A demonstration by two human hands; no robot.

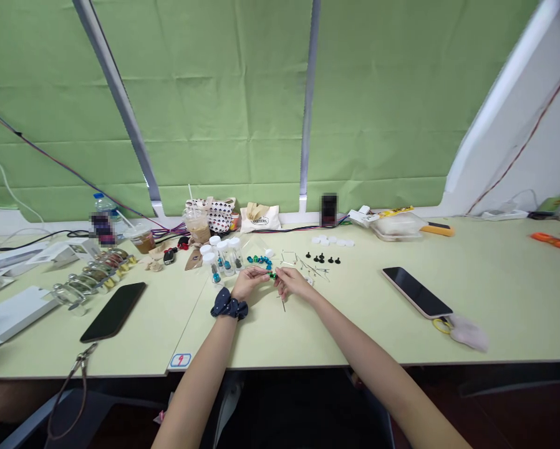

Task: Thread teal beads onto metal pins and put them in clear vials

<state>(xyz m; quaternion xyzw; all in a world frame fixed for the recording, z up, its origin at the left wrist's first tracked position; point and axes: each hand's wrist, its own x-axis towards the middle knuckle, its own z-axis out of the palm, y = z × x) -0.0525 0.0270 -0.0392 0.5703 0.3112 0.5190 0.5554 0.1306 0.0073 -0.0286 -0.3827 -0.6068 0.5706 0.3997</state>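
Observation:
In the middle of the table, my left hand (251, 282) and my right hand (295, 282) meet, fingertips closed on a small shiny green piece (273, 275). Its exact kind is too small to make out. A thin metal rod (283, 305) shows just below my right fingers; whether they touch it I cannot tell. Just beyond my hands lie several shiny blue pieces (264, 261). Clear vials (224, 259) with white lids stand behind my left hand, some with blue pieces inside. Thin metal pins (310, 268) and small black parts (321, 258) lie beyond my right hand.
White caps (333, 241) lie at the back. A dark phone (114, 312) rests on the left, another phone (418, 292) on the right. Iced drinks (197, 226), a cloth pouch (260, 218) and a yellow box cutter (438, 229) line the back; orange scissors (554, 242) lie far right.

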